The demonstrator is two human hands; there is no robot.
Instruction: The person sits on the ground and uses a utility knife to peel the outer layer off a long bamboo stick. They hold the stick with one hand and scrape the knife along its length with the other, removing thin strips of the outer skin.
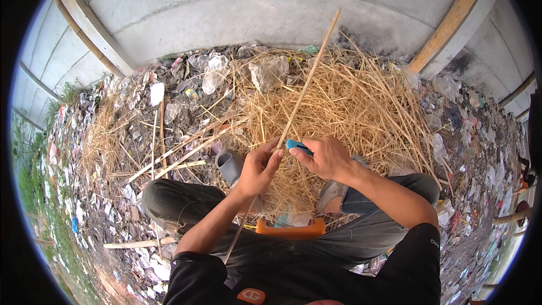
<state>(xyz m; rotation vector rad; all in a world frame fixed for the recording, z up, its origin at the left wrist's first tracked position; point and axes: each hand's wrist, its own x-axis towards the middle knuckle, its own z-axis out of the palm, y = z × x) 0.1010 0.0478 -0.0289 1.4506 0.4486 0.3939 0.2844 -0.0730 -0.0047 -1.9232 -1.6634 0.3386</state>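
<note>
1. You hold a long thin bamboo strip (293,116) that runs on a slant from below your left forearm, up between your hands, to its far tip against the grey concrete wall (237,11).
2. Your left hand (258,168) is closed around the strip at about its middle, fingers curled over it and thumb pressed against it.
3. Your right hand (324,157) sits just right of the strip, its fingers pinched shut on a small blue-handled tool (297,147) whose tip touches the strip beside your left thumb.
4. Past the strip, away from you, lies a wide heap of dry straw (344,101) that reaches the foot of the wall.
5. Left of the strip, several loose bamboo slats (169,158) lie crossed on the ground among the litter.
6. Your knees in dark trousers (180,200) spread to either side of the strip's lower end, and a grey sandal (228,165) shows just left of your left hand.
7. Below your hands, near the strip's lower part, an orange plastic object (291,229) sits between your legs.
8. Plastic scraps and rubbish (135,101) cover the ground left and right of the straw.
9. Two wooden planks (451,22) lean against the wall, one well to each side of the strip's tip.
</note>
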